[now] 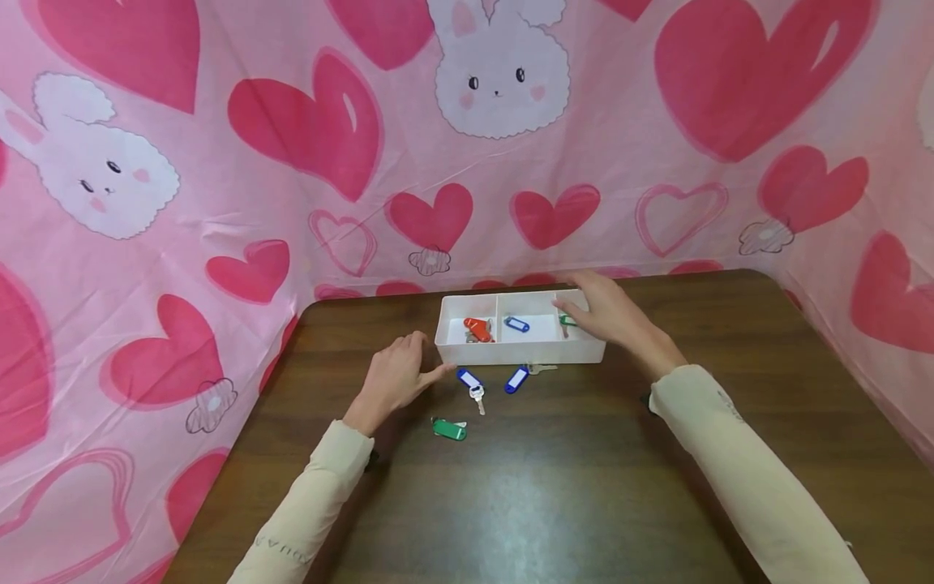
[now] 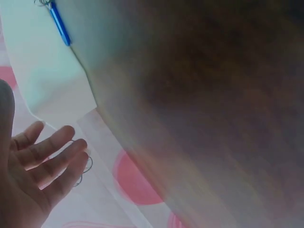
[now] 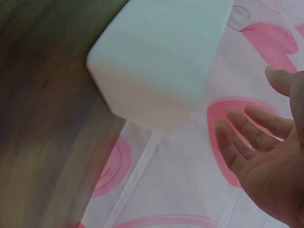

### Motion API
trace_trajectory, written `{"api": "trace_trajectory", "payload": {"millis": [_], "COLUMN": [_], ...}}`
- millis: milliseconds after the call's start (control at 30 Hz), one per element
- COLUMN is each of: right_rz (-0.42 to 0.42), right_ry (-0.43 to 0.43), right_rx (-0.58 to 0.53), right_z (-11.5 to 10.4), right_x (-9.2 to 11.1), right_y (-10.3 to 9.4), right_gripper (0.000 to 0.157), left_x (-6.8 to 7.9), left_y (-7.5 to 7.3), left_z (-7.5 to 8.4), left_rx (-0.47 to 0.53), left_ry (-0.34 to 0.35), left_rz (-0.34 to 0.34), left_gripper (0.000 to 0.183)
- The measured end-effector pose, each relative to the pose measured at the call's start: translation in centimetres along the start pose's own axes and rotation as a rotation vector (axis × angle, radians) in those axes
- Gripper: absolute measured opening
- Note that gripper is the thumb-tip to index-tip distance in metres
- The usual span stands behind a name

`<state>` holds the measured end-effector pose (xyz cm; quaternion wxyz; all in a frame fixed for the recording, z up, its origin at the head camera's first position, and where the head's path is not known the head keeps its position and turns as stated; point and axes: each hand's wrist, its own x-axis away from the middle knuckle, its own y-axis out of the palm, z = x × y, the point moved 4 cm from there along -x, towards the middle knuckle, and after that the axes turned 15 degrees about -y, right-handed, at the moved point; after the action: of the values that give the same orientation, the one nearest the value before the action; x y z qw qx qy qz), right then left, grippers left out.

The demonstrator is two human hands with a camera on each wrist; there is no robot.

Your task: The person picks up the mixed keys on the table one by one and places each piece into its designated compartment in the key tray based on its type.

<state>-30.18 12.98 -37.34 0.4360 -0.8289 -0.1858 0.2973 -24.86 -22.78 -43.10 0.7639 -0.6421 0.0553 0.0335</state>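
A white box [image 1: 521, 354] with three compartments stands near the table's back edge. An orange key tag [image 1: 477, 328] lies in its left compartment, a blue key tag [image 1: 516, 324] in the middle one. In the right compartment a green key tag [image 1: 567, 321] is partly hidden by my right hand [image 1: 609, 310], which is over the box's right end, fingers spread. Beside the left end is my left hand [image 1: 394, 375], fingers extended, thumb towards the front corner. Both wrist views show the fingers apart and holding nothing; whether either hand touches the box I cannot tell.
In front of the box lie two blue key tags, a left one [image 1: 469, 379] and a right one [image 1: 516, 379], each with a key. Nearer on the brown table [image 1: 554, 503] is a green key tag [image 1: 448, 430]. Pink heart-patterned cloth [image 1: 467, 162] hangs behind.
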Motion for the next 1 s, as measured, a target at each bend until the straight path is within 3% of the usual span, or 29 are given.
{"api": "trace_trajectory", "payload": {"millis": [233,533,667,867,1000], "right_rz": [-0.020,-0.063,-0.075,-0.118,-0.143], "right_ry": [0.050,0.120,0.133,0.176,0.188], "right_rx": [0.057,0.055,0.036,0.035,0.046], "right_z": [1.1,3.0,3.4,3.9,4.2], "right_x": [1.1,2.9,3.3,3.7,3.9], "right_y": [0.3,1.2,1.4,1.8,2.3], "right_gripper": [0.066,0.071,0.083,0.108,0.115], "left_x": [1.4,4.0,4.7,5.5,6.2], "left_y": [0.0,0.5,0.4,0.4,0.5], "left_z": [0.3,0.9,1.0,0.9,0.7], "left_rx": [-0.001,0.065,0.068,0.103,0.145], "left_ry": [0.060,0.137,0.160,0.147,0.103], "left_rz": [-0.029,-0.118,-0.141,-0.176,-0.217], "left_gripper": [0.074,0.050,0.043,0.043,0.047]}}
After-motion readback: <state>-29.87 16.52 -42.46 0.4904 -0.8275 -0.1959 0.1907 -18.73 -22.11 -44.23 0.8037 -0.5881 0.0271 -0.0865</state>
